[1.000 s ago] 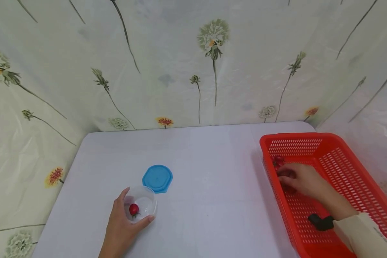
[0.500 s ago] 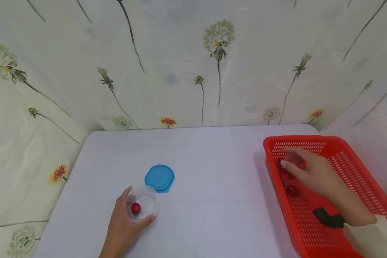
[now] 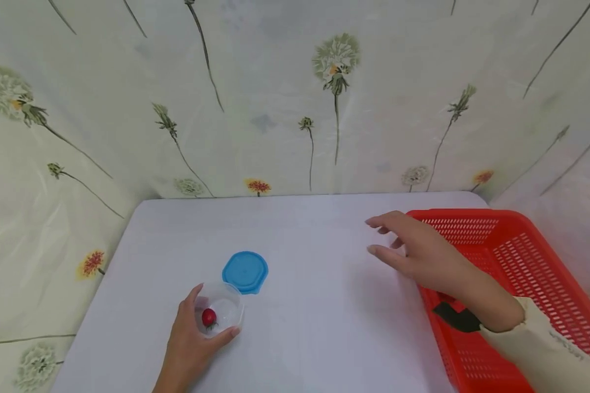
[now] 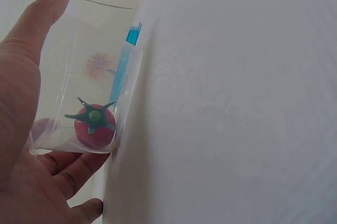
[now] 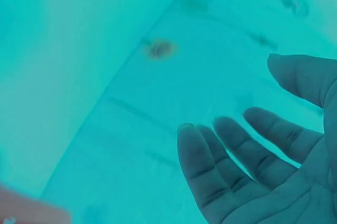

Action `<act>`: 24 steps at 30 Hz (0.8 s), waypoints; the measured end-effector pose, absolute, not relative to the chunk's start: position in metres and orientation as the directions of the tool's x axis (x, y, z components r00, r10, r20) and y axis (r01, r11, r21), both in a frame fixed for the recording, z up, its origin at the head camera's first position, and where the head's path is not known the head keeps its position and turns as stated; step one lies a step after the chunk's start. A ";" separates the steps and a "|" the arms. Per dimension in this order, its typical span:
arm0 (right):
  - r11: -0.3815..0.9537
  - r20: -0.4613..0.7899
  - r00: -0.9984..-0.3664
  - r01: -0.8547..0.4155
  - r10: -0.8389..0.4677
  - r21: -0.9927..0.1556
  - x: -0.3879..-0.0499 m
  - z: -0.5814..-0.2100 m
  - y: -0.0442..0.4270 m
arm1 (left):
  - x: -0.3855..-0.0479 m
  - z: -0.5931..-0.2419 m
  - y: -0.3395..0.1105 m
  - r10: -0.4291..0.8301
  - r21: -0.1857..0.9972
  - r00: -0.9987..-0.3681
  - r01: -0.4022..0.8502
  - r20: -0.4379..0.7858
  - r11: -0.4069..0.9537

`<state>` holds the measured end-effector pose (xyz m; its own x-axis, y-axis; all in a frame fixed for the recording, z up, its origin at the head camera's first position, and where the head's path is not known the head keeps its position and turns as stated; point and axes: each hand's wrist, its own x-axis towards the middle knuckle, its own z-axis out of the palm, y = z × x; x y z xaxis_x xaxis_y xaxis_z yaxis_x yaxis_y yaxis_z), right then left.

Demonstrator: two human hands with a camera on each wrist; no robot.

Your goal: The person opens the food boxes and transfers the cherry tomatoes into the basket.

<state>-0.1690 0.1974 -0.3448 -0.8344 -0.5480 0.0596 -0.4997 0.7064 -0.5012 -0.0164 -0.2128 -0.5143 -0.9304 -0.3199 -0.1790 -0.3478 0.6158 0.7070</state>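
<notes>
My left hand [image 3: 186, 341] holds a clear round plastic tub [image 3: 233, 311] on the table, thumb and fingers curled round its sides. Inside lies one small red tomato [image 3: 208, 316] with a green calyx, also plain in the left wrist view as the tomato [image 4: 95, 129]. Just behind the tub a blue lid [image 3: 246, 271] lies flat. My right hand [image 3: 418, 254] hovers over the left rim of a red basket [image 3: 526, 229]. Its fingers are spread apart and relaxed, and the right wrist view shows a bare palm [image 5: 263, 192]. My forearm hides part of the basket.
The perforated basket stands along the right side of the white table [image 3: 314, 262]. A dark object [image 3: 456, 317] sits against the right wrist. Behind and beside the table hangs a flower-printed sheet [image 3: 275, 98].
My right hand has risen out of the basket and moved left over its rim, its fingers opening out. The left hand, tub and tomato stay put; the head view has shifted slightly.
</notes>
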 end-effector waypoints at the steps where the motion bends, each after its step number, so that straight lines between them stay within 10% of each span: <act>1: 0.693 0.056 -0.819 -0.518 -0.571 -0.501 -0.169 -0.345 0.190 | -0.016 -0.515 -0.213 -0.320 0.707 -0.930 -0.348 -0.180 0.616; 24: 0.404 -0.063 -0.426 -0.785 -0.902 -0.470 -0.141 -0.383 0.025 | -0.016 -0.513 -0.211 -0.317 0.689 -0.939 -0.316 -0.131 0.652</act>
<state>-0.1411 0.0252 -0.3827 -0.4263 -0.9024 -0.0627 -0.7850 0.4035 -0.4701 -0.0162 -0.2112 -0.5133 -0.9392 -0.3174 -0.1309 -0.3164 0.6523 0.6887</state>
